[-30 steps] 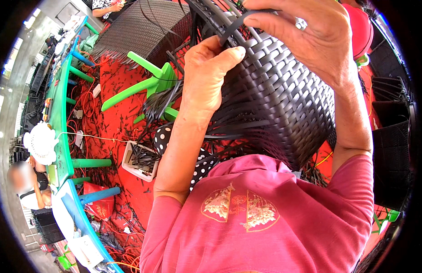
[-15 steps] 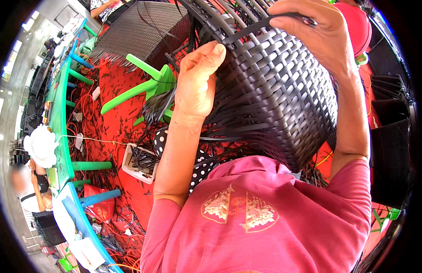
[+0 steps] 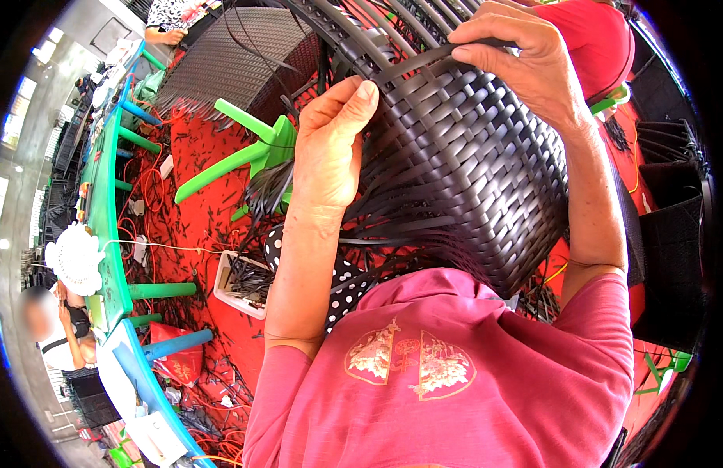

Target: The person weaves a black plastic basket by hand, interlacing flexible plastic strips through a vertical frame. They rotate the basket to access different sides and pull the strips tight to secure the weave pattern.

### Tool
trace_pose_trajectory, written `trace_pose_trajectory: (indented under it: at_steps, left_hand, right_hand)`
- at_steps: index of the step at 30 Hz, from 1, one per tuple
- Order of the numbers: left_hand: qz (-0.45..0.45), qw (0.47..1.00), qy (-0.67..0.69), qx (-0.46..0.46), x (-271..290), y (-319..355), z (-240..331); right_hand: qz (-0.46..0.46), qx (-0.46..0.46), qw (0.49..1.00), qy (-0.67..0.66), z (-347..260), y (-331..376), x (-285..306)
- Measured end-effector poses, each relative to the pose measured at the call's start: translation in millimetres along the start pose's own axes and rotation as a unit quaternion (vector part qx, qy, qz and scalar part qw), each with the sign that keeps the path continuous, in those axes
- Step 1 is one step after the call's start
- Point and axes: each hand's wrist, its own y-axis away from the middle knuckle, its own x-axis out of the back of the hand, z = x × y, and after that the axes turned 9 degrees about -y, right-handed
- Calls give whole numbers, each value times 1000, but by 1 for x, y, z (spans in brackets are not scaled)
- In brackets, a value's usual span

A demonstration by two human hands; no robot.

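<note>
A large panel woven from glossy black flat plastic strips [image 3: 486,164] rises in front of me, with bare parallel bars [image 3: 412,23] along its top. One dark strip [image 3: 416,65] runs between my hands, just above the uppermost woven row. At the panel's left edge my left hand [image 3: 330,140] pinches the strip's left part between thumb and fingers. My right hand [image 3: 521,66] grips the strip farther right, its thumb underneath and fingers above. Many loose strip ends [image 3: 400,210] hang in a bundle on the panel's left side, below my left hand.
Left of me stand an upturned green stool [image 3: 268,148] and a white bin of strips [image 3: 240,292]. Strip scraps litter the red floor [image 3: 197,234]. A long green table [image 3: 104,210] lines the left. Another woven piece [image 3: 229,58] and co-workers are farther off, one in red [image 3: 591,43] at upper right.
Both hands have shifted slightly left in the picture, still holding the strip. More of the co-worker in red shows at upper right.
</note>
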Motion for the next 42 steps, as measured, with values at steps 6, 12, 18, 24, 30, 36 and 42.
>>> trace_pose_trajectory:
  at_steps: [6,12,18,24,30,36,42]
  left_hand:
    - [-3,1000,-2,9,-4,0,5]
    - [12,1000,-10,8,-10,-1,8]
    - [21,1000,-12,11,-14,-4,10]
    - [12,1000,-6,5,-12,-2,9]
    - [28,999,-11,11,-19,-1,13]
    - [-1,1000,-18,7,-9,-1,8]
    - [-4,1000,-20,1,-6,2,7]
  right_hand:
    - [-12,-13,1000,-8,4,2,1]
    - [-1,-2,999,-40,12,3,0]
    - [-1,21,999,-43,16,3,2]
    - [-1,6,999,-35,9,4,3]
    - [2,-3,1000,-19,1,7,8]
    - [-7,17,999,40,1,12,26]
    - [10,20,999,42,-4,14,21]
